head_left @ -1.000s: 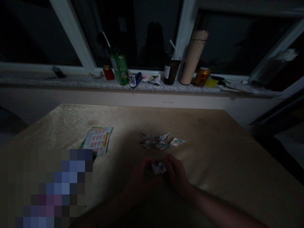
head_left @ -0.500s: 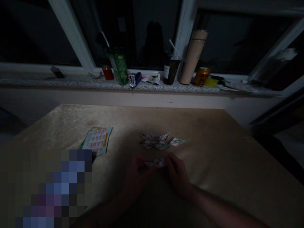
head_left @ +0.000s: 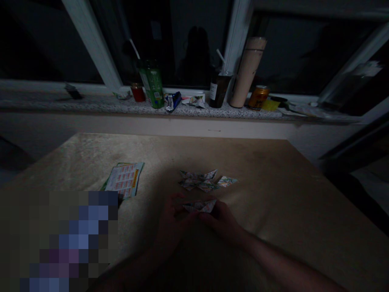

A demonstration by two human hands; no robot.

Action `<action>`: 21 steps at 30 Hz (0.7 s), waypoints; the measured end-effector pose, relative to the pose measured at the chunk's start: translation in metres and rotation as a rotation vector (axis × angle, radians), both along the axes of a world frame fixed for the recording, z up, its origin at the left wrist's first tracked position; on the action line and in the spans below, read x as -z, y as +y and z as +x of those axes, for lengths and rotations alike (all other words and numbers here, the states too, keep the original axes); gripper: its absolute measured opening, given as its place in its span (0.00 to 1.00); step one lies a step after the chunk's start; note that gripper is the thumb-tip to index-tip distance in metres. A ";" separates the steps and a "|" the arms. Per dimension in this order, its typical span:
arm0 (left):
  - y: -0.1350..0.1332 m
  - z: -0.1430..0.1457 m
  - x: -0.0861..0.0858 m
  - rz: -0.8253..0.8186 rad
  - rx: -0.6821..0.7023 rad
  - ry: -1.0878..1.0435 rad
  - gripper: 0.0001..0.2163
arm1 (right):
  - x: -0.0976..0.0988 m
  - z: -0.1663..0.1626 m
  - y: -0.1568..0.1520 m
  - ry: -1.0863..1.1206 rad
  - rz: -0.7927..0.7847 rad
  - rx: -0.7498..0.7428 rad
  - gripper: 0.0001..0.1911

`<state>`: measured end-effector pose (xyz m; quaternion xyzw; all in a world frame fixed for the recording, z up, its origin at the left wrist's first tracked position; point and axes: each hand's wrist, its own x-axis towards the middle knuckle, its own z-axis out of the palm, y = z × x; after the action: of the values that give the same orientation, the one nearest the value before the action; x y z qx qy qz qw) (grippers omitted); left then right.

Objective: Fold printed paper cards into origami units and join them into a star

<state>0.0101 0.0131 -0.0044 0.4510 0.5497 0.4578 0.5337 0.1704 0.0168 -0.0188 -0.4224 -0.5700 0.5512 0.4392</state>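
Observation:
Between my two hands is a folded paper boat point(head_left: 199, 206) of printed paper, its pointed ends to the left and right. My left hand point(head_left: 174, 217) closes on its left end, thumb along the near side. The right end and near side are pinched by my right hand point(head_left: 221, 219). Just beyond lie several folded paper pieces point(head_left: 199, 180) of the same printed paper, close together. A flatter folded piece point(head_left: 227, 181) sits at their right. Dim light hides the fine detail of my fingers.
Left on the brown table point(head_left: 258, 162) is a stack of printed sheets point(head_left: 124, 178). A blurred-out patch covers the lower left. Along the windowsill point(head_left: 188, 112) stand a green cup point(head_left: 154, 87), a dark cup with a straw point(head_left: 218, 91), a tall flask point(head_left: 247, 73) and an orange can point(head_left: 259, 97).
The paper boat has been turned and opened out, so more of its shape shows. My right hand has shifted its grip lower, onto the near side. The pieces beyond have barely moved.

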 end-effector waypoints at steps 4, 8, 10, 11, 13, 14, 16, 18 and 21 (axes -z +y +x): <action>0.001 0.000 -0.004 -0.016 0.055 0.006 0.24 | 0.002 0.000 0.000 -0.033 -0.015 -0.017 0.14; 0.002 -0.001 -0.005 0.019 0.035 0.080 0.24 | 0.003 0.002 -0.001 -0.063 0.001 -0.005 0.13; 0.002 -0.001 -0.004 0.024 0.028 0.084 0.24 | 0.003 0.003 -0.002 -0.080 0.012 -0.008 0.12; 0.002 -0.001 -0.004 0.026 0.025 0.080 0.24 | 0.003 0.003 -0.002 -0.090 0.019 -0.012 0.12; 0.002 -0.002 -0.003 0.037 0.014 0.090 0.23 | 0.002 0.003 -0.001 -0.102 0.037 -0.018 0.12; 0.002 -0.002 -0.003 0.043 0.006 0.103 0.23 | 0.001 0.003 -0.001 -0.101 0.044 -0.019 0.12; 0.002 -0.002 -0.003 0.047 -0.005 0.130 0.22 | 0.002 0.003 -0.001 -0.096 0.049 -0.024 0.12; 0.002 -0.003 -0.002 0.042 0.000 0.149 0.20 | 0.003 0.003 -0.001 -0.105 0.056 -0.010 0.12; 0.002 -0.003 -0.001 0.048 0.018 0.160 0.14 | 0.004 0.003 -0.001 -0.155 0.077 0.033 0.14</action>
<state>0.0069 0.0154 -0.0033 0.5039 0.5754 0.4282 0.4812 0.1738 0.0154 -0.0232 -0.4559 -0.6160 0.4872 0.4187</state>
